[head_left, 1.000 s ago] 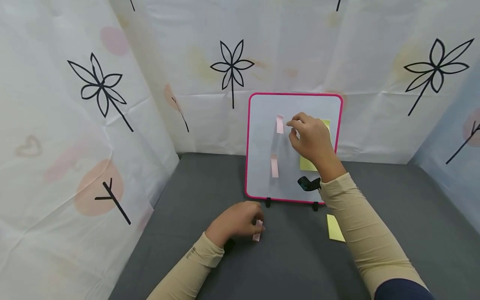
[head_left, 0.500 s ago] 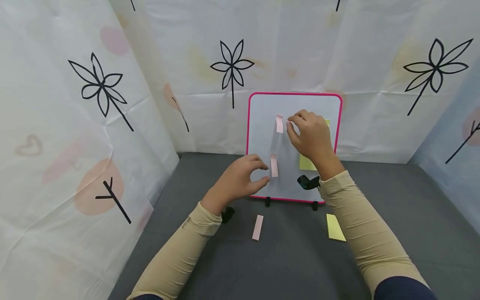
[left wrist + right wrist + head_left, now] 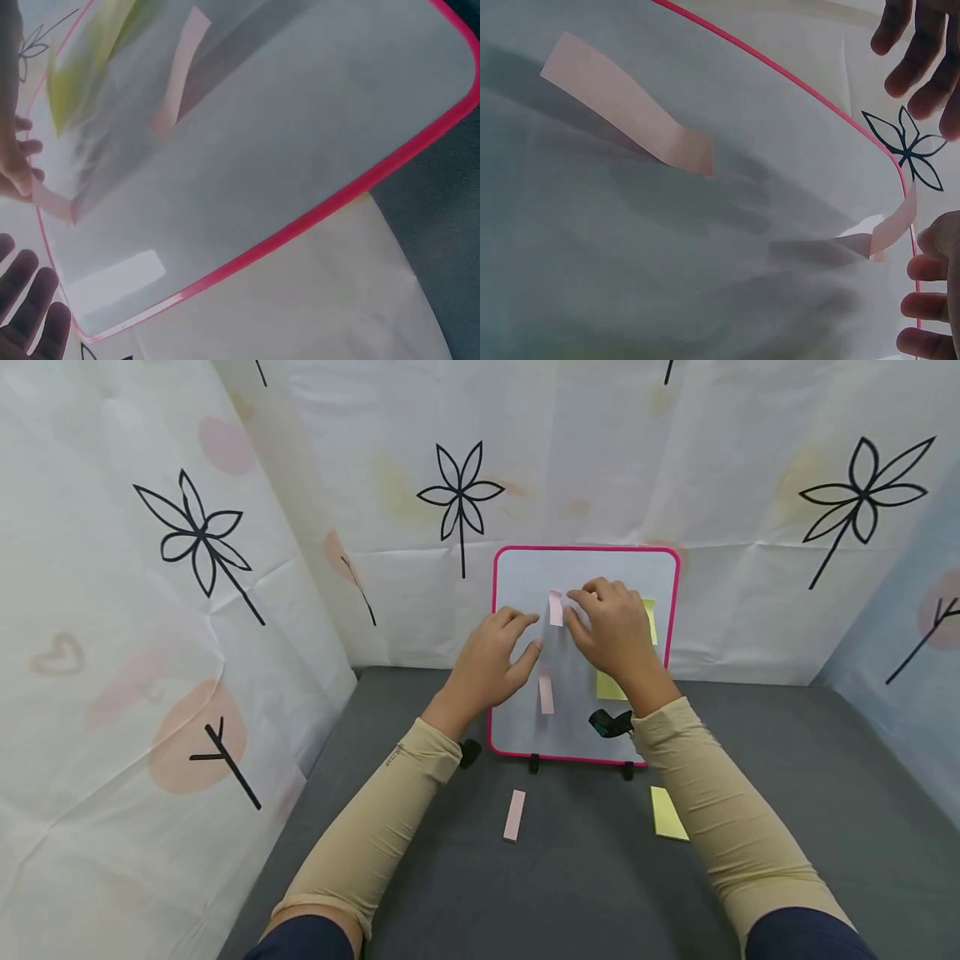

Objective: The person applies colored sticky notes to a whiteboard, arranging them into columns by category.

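A pink-framed whiteboard (image 3: 517, 710) bears an upper pink sticky strip (image 3: 556, 608) and a lower pink sticky strip (image 3: 546, 692). Both strips' free ends curl away from the surface in the right wrist view. My left hand (image 3: 487, 662) hovers left of the strips, thumb and fingers spread with nothing between them. Just right of the upper strip is my right hand (image 3: 617, 631), its fingers loosely bent and apparently holding nothing. It partly hides the upper yellow sticky note (image 3: 650, 620) and the lower yellow sticky note (image 3: 611, 686) on the board.
On the dark grey table (image 3: 585, 877) lie a pad of pink sticky strips (image 3: 514, 816) and a pad of yellow sticky notes (image 3: 667, 814), partly behind the right sleeve. Patterned white cloth (image 3: 375, 527) hangs behind the board.
My left hand has released the pink pad on the table and risen to the board, beside the upper pink strip. My right hand has stayed nearly in place.
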A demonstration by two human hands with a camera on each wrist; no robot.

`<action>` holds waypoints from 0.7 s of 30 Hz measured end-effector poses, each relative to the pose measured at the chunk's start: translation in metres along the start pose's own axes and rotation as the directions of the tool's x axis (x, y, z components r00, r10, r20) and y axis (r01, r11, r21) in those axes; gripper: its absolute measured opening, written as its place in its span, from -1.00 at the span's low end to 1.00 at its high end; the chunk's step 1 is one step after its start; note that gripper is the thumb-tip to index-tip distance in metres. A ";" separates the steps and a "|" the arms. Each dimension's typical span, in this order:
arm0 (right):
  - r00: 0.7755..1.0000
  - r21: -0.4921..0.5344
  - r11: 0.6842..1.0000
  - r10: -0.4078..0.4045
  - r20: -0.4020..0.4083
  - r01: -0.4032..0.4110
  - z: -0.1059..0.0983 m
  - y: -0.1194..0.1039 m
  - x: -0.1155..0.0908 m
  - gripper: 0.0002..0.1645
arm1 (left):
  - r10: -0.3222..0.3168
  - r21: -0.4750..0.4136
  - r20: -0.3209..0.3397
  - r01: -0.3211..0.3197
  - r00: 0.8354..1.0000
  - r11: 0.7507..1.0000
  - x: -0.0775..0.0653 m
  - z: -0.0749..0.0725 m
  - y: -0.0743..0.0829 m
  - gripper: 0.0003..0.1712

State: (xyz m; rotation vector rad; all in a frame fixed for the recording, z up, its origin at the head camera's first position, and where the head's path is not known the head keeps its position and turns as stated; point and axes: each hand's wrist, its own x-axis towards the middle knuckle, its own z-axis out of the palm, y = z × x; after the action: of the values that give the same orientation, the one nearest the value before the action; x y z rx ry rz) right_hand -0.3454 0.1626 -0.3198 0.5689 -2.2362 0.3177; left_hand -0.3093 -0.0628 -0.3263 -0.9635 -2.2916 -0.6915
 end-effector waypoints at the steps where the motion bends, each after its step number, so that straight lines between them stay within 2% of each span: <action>1: 1.000 -0.003 1.000 0.003 0.005 -0.003 0.001 0.000 0.000 -0.63 | -0.007 0.009 0.004 0.007 1.000 1.000 0.003 0.001 -0.001 -0.54; 8: 0.999 -0.029 0.999 0.028 0.046 -0.027 0.003 -0.001 -0.001 -0.55 | -0.045 0.082 0.054 0.040 0.998 0.996 0.022 0.011 -0.004 -0.49; 12: 0.998 -0.042 0.999 0.030 0.050 -0.028 0.004 -0.001 0.000 -0.53 | -0.048 0.138 0.056 0.040 0.997 0.990 0.035 0.017 -0.009 -0.47; 17: 0.998 -0.048 0.999 0.023 0.056 -0.020 0.004 -0.001 0.003 -0.53 | -0.061 0.255 0.063 0.043 0.996 0.966 0.047 0.024 -0.018 -0.45; 21: 0.997 -0.054 0.998 0.022 0.080 -0.018 0.004 -0.002 0.003 -0.52 | -0.082 0.304 0.088 0.052 0.993 0.951 0.048 0.027 -0.024 -0.43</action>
State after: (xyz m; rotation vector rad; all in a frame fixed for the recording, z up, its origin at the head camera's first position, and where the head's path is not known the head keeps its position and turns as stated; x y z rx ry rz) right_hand -0.3492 0.1585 -0.3199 0.5401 -2.3216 0.2486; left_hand -0.3633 -0.0381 -0.3200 -0.7937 -2.4361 -0.3106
